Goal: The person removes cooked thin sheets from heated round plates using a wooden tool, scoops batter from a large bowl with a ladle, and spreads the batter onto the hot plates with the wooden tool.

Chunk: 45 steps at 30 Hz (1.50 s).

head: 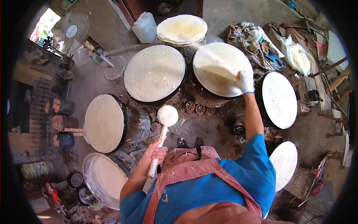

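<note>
My left hand (155, 154) grips the pale handle of a ladle (165, 131), whose round bowl is coated or filled with white batter. My right hand (246, 82), in a white glove with a blue cuff, is closed at the right edge of a round griddle (207, 63) covered with a pale layer. From that hand a long pale tool (214, 54), blurred by motion, reaches over the layer towards the far left; its exact kind is unclear. Left of it stands another coated griddle (155, 73). A wide metal basin (91, 165) of pale batter sits near my left elbow.
More coated griddles stand on the left (104, 123), right (279, 100) and lower right (284, 165). Pale round sheets (181, 29) are stacked at the back, beside a plastic jerrycan (145, 28). Perforated coal briquettes (200, 108) lie below the griddles. A fan (71, 30) stands back left.
</note>
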Tool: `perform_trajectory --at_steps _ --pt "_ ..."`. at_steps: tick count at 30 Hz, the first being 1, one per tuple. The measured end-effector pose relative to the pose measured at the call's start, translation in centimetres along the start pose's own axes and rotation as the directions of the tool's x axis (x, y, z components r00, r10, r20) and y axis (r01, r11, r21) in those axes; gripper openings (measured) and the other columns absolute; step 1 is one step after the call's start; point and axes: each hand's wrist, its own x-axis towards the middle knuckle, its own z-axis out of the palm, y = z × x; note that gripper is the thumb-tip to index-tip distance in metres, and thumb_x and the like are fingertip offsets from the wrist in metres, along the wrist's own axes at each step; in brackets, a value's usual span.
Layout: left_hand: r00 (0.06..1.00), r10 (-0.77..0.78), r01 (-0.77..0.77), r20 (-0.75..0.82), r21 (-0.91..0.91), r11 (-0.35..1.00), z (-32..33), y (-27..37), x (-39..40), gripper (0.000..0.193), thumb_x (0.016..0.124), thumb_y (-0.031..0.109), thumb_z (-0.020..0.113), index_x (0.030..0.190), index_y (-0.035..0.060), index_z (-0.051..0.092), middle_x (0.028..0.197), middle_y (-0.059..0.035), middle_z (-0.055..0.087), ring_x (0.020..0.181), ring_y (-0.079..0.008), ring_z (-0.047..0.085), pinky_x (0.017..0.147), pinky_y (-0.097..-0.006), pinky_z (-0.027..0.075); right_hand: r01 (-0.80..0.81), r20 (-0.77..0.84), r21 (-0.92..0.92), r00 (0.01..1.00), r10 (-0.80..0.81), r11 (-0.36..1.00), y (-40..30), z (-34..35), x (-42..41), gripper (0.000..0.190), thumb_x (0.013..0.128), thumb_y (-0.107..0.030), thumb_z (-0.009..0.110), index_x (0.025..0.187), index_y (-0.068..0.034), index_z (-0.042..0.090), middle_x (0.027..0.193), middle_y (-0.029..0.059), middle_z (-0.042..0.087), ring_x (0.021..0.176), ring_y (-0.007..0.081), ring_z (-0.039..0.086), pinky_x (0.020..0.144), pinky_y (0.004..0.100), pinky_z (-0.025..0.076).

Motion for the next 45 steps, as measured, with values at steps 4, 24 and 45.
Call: perform_trajectory --at_steps 4,24,45 --pt "1.0 0.001 0.0 -0.024 0.033 0.999 0.9 1.8 -0.5 0.023 0.09 0.026 0.048 0.113 0.0232 0.051 0.055 0.0012 0.032 0.034 -0.0035 0.029 0.026 -0.0166 0.026 -0.222 -0.219 0.123 0.945 0.245 0.967 3.9 -2.3 4.4 0.014 0.076 -0.02 0.055 0.077 -0.006 0.055 0.076 0.0197 0.057 0.072 0.0369 0.056 0.063 0.0435 0.043" --pt "0.939 0.209 -0.202 0.272 -0.053 0.978 6.1 2.5 3.2 0.028 0.092 0.027 0.043 0.119 0.0224 0.05 0.054 0.0012 0.032 0.034 -0.0036 0.028 0.028 -0.0158 0.025 0.353 -0.004 -0.257 0.93 -0.367 0.9 -10.7 -13.4 36.0 0.026 0.076 -0.025 0.048 0.09 -0.006 0.059 0.088 0.019 0.06 0.083 0.0371 0.057 0.07 0.0437 0.044" --pt "0.732 0.627 -0.441 0.267 -0.516 0.734 7.2 -2.3 2.4 0.041 0.094 0.026 0.039 0.133 0.0184 0.033 0.056 -0.0038 0.034 0.04 -0.0084 0.035 0.033 -0.02 0.034 -0.456 0.623 0.78 0.499 0.602 -0.429 -5.3 35.9 39.3 0.021 0.07 -0.012 0.069 0.085 -0.001 0.058 0.068 0.0095 0.057 0.048 0.0225 0.053 0.042 0.0342 0.042"
